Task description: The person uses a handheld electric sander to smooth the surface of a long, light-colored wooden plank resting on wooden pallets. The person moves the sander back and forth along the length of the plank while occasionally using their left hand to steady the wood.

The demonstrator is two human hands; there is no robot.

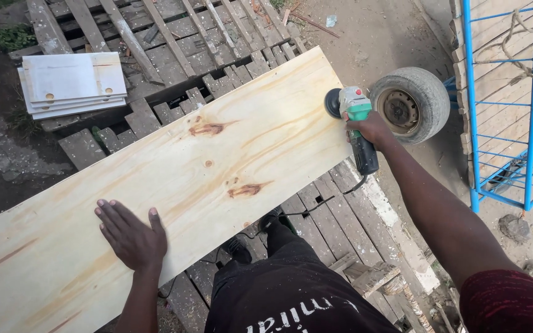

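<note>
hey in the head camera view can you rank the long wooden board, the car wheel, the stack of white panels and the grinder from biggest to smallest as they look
1. Long wooden board, by far the largest.
2. Stack of white panels and car wheel: they look about alike, so I won't rank them.
3. Grinder, gripped in the right hand, smallest.

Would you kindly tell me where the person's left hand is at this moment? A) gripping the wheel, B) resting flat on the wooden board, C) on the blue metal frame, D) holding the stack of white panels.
B: the left hand lies palm down, fingers spread, on the wooden board, while the right hand holds the grinder at the board's far end.
</note>
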